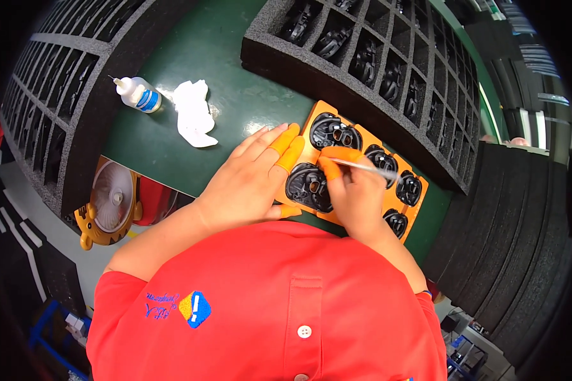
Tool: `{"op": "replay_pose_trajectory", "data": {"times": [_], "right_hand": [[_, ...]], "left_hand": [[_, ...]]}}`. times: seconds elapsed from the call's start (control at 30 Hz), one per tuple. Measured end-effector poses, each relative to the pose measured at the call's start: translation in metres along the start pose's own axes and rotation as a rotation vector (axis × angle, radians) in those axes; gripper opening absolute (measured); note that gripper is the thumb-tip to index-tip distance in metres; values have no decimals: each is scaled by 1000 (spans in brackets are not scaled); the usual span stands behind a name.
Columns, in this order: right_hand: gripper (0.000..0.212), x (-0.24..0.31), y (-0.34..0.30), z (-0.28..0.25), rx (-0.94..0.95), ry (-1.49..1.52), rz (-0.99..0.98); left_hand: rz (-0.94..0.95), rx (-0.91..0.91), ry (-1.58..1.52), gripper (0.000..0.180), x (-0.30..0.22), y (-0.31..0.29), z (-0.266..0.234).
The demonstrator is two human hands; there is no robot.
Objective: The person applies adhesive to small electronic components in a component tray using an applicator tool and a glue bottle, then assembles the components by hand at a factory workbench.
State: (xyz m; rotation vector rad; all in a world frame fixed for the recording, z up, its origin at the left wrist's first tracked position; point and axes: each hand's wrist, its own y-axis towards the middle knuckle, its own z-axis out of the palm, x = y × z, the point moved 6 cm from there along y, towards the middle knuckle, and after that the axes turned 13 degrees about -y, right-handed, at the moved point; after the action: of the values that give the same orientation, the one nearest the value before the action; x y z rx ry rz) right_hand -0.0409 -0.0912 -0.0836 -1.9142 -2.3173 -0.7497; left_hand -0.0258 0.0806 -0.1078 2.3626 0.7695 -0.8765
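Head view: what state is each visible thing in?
Tray, holding black parts
Stick, gripped, slanting
Left hand, fingers extended, at tray's edge
Right hand, closed on stick
Bottle, apparently upright
Wipe, crumpled
Crates, many slots filled
Fan, running or off unclear

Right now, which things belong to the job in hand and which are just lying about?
In the job:
orange tray, left hand at its edge
black parts in the tray
thin pale stick, in the right fingers

Apparently lying about, untouched:
white bottle, maybe a supply
crumpled white tissue, likewise
what looks like a fan
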Motion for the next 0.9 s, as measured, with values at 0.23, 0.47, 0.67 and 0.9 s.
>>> {"op": "replay_pose_trajectory", "data": {"times": [0.23, 0.47, 0.67, 0.9], "right_hand": [[16, -65, -41, -100, -84, 513, 434], [18, -101, -171, -113, -24, 294, 786], [14, -100, -182, -102, 5, 121, 676], [16, -90, -168, -102, -88, -48, 357]], "left_hand": [[-24, -71, -18, 88, 0, -3, 0], [-71, -7, 65, 100, -8, 6, 5], [-25, -30, 122, 99, -12, 7, 7], [-28, -45, 166, 99, -15, 5, 9]]}}
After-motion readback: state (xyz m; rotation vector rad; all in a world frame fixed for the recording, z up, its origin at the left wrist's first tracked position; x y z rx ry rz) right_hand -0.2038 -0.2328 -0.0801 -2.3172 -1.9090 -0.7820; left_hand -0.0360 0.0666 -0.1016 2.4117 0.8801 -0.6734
